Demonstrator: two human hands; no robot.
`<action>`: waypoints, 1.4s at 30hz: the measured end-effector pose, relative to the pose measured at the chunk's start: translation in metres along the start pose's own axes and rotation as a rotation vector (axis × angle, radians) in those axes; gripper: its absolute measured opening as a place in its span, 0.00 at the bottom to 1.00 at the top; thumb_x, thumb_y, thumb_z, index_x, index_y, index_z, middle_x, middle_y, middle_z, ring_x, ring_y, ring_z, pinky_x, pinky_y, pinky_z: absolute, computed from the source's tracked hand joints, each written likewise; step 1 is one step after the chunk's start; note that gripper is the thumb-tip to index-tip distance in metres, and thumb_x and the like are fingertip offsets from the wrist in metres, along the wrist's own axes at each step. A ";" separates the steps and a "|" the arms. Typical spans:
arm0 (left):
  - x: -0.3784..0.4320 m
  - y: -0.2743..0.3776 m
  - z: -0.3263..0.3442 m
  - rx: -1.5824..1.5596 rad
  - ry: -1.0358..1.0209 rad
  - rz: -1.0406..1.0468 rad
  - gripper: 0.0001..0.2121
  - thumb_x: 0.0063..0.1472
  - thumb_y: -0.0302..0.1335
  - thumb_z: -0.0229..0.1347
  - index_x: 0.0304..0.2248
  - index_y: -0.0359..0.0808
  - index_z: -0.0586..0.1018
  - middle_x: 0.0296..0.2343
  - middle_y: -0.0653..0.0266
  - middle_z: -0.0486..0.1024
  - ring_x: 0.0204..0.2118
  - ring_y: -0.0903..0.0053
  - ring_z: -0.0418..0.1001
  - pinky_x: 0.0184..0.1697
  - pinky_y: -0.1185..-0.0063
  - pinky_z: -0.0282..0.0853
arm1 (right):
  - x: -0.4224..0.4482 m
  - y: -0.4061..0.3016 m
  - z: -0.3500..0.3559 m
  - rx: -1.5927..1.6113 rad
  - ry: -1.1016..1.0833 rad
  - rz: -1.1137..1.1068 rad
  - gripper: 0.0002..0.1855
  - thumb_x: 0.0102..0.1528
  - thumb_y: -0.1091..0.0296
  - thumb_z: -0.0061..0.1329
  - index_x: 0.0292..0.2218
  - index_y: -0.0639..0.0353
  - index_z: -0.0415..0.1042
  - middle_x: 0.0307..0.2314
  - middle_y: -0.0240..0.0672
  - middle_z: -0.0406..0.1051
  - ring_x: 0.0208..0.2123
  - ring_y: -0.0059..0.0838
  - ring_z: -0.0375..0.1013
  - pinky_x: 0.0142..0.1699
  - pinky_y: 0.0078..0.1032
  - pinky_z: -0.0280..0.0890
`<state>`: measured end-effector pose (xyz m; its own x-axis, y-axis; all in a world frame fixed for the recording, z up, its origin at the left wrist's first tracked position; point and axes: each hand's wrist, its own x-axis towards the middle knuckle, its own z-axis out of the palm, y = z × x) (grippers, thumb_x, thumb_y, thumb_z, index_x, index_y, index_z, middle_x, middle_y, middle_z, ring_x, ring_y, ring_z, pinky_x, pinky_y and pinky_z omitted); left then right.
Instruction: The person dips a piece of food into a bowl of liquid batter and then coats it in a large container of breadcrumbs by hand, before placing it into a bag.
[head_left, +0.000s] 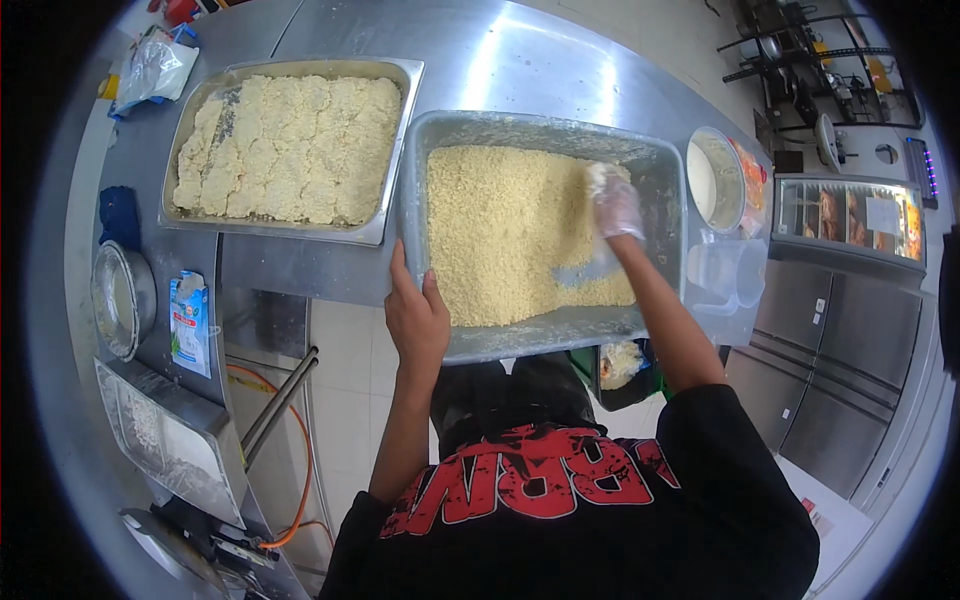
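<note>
Before me a grey plastic tub (480, 349) holds a bed of pale yellow breadcrumbs (487, 232), heaped toward the left. My bare left hand (417, 319) grips the tub's near left corner, thumb at the rim and fingers along the outer side. Inside the tub, at the right edge of the crumbs, is my right hand (616, 202) in a clear plastic glove. It is motion-blurred, with whitish coating on its fingers; whether it holds anything cannot be told. To the left, a steel tray (281, 229) carries rows of crumb-coated pieces (300, 150) packed side by side.
At the right stand a round container of white contents (705, 180) and a clear plastic jug (727, 274). A metal bowl (124, 300), a blue carton (190, 322) and a steel pan of white powder (180, 450) are at the left. Below the tub sits a bin (619, 394).
</note>
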<state>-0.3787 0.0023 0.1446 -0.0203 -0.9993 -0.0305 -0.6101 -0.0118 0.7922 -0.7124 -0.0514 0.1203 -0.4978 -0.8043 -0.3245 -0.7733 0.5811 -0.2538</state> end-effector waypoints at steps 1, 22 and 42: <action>0.000 0.001 0.000 0.004 -0.001 0.002 0.25 0.61 0.25 0.47 0.56 0.30 0.55 0.44 0.39 0.69 0.40 0.44 0.70 0.42 0.60 0.64 | -0.008 -0.014 0.016 0.060 0.082 -0.169 0.20 0.57 0.66 0.39 0.51 0.61 0.64 0.41 0.46 0.71 0.41 0.40 0.72 0.49 0.35 0.67; -0.003 0.012 -0.002 0.109 0.009 -0.029 0.24 0.63 0.27 0.45 0.57 0.33 0.55 0.42 0.38 0.70 0.41 0.45 0.71 0.40 0.61 0.66 | -0.042 0.033 -0.003 -0.191 0.021 -0.500 0.26 0.60 0.49 0.36 0.54 0.54 0.61 0.48 0.45 0.63 0.50 0.39 0.64 0.58 0.35 0.57; -0.001 0.020 -0.002 0.077 -0.067 -0.115 0.23 0.64 0.28 0.44 0.57 0.33 0.54 0.46 0.37 0.68 0.45 0.45 0.69 0.45 0.62 0.65 | -0.029 0.045 0.005 -0.613 -0.192 -0.589 0.37 0.61 0.38 0.23 0.64 0.44 0.31 0.64 0.35 0.30 0.65 0.39 0.32 0.66 0.48 0.30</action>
<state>-0.3892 0.0029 0.1619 0.0019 -0.9870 -0.1606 -0.6706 -0.1204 0.7320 -0.7309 -0.0010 0.1133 0.0813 -0.8858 -0.4569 -0.9867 -0.1364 0.0888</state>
